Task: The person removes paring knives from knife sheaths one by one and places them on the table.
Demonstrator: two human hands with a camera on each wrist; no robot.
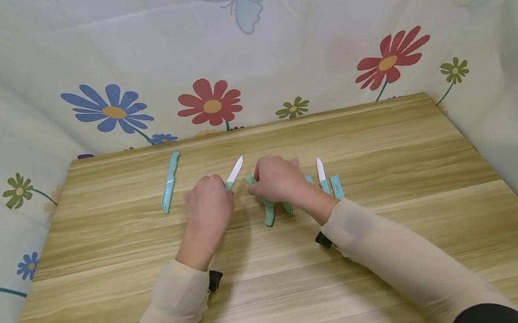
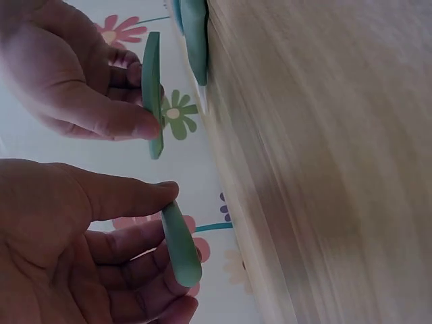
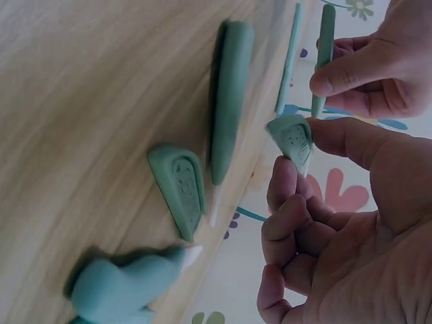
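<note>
My left hand (image 1: 207, 204) pinches a paring knife (image 1: 235, 171) by its green handle, its white blade pointing up and away. In the left wrist view that handle (image 2: 181, 250) sits between thumb and fingers. Just to the right, my right hand (image 1: 278, 178) holds a green blade sheath (image 3: 293, 138) with an embossed face, between thumb and fingertips. Blade and sheath are apart. Below the right hand lies another green-handled knife (image 1: 268, 214), its blade hidden by the hand in the head view. Beside it rests a second green sheath (image 1: 288, 208).
Right of the right hand lie a teal knife (image 1: 322, 174) with a bare white blade and a teal sheath (image 1: 337, 187). A sheathed teal knife (image 1: 171, 182) lies at the left of the wooden table (image 1: 267, 292). Flowered curtain (image 1: 311, 38) borders the table's back and sides.
</note>
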